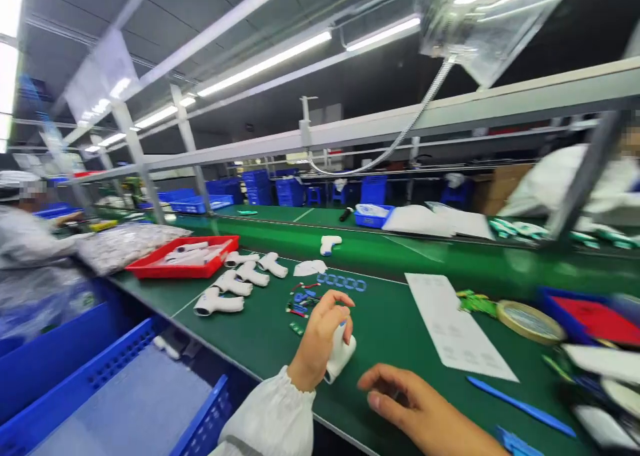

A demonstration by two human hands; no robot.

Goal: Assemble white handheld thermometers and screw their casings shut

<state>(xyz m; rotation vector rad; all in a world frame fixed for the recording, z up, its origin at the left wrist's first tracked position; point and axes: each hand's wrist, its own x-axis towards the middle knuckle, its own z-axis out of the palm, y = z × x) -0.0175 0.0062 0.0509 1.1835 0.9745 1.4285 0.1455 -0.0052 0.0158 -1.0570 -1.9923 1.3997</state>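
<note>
My left hand (320,333) is shut around a white plastic handheld body, likely an infrared thermometer (341,355), on the green bench mat (370,349), and its lower part shows below my fingers. My right hand (415,403) hovers to the right with its fingers loosely curled, holding nothing. Beyond my hands lie small circuit boards with red and blue wires (303,303) and a row of blue rings (341,282). Several white thermometer bodies (219,303) lie on the mat to the left.
A red tray of white parts (183,256) sits farther back. To the right are a paper sheet (450,326), a tape roll (529,321) and a blue plastic strip (520,406). Blue bins (115,389) stand below the near edge. Co-workers (35,243) sit across and beside the bench.
</note>
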